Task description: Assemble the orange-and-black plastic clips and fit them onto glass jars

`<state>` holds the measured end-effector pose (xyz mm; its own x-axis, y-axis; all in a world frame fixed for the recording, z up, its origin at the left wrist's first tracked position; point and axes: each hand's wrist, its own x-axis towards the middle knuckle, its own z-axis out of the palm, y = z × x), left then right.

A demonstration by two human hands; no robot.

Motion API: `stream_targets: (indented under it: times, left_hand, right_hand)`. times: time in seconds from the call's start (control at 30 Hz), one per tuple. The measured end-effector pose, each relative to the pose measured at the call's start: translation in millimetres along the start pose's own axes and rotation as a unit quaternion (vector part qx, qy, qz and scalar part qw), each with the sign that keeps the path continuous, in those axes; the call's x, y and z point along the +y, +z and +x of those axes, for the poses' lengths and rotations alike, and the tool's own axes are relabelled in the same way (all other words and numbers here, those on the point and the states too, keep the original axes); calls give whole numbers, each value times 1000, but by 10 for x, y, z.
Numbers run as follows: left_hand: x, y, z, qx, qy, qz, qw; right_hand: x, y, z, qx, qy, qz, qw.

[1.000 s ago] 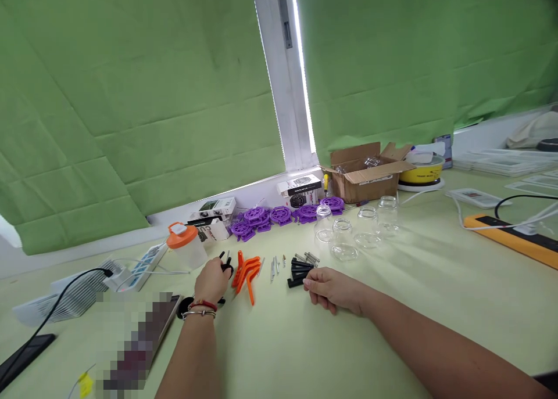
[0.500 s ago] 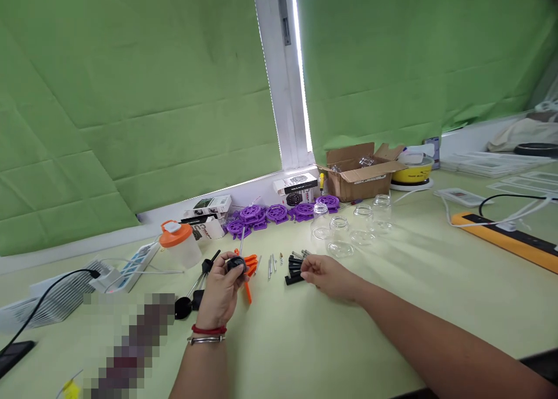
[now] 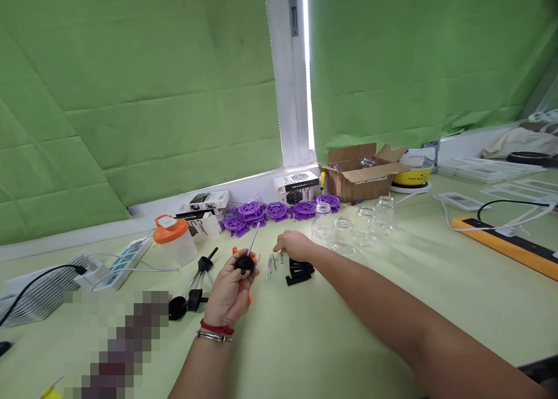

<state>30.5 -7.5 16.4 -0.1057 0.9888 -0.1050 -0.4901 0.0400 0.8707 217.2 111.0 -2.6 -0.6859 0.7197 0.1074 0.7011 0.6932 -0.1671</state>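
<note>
My left hand [image 3: 232, 288] is closed round a round black part [image 3: 244, 264] with a thin metal rod [image 3: 253, 239] rising from it. Orange parts [image 3: 235, 250] show partly behind that hand. My right hand [image 3: 293, 245] reaches over the small metal pieces [image 3: 281, 258], fingers pressed together; whatever they hold is too small to make out. Just below it lie black L-shaped pieces [image 3: 299, 280], and metal pins [image 3: 270, 266] rest to their left. More black parts with rods [image 3: 195, 299] lie left of my left hand.
Purple wheel-like parts [image 3: 276, 211], glass jars [image 3: 343, 236] and an open cardboard box [image 3: 364, 181] line the back. An orange-lidded container [image 3: 174, 239] and a power strip [image 3: 128, 263] are at left. A yellow-black bar [image 3: 505, 245] lies at right.
My right hand has moved left and away from me, from the black pieces to the small metal pieces. My left hand has shifted slightly right, and the rod now tilts right.
</note>
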Motion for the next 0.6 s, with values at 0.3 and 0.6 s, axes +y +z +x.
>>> stream_targets:
  times: [0.3,0.6]
  left_hand:
    - [38,9,-45,-17,-26,-16,999]
    - [34,-34,-1,-1,-9,-25,1000]
  right_hand:
    - [25,101,48,-12,10,-15,1000]
    - [-13,28,-112,80,83,83,990]
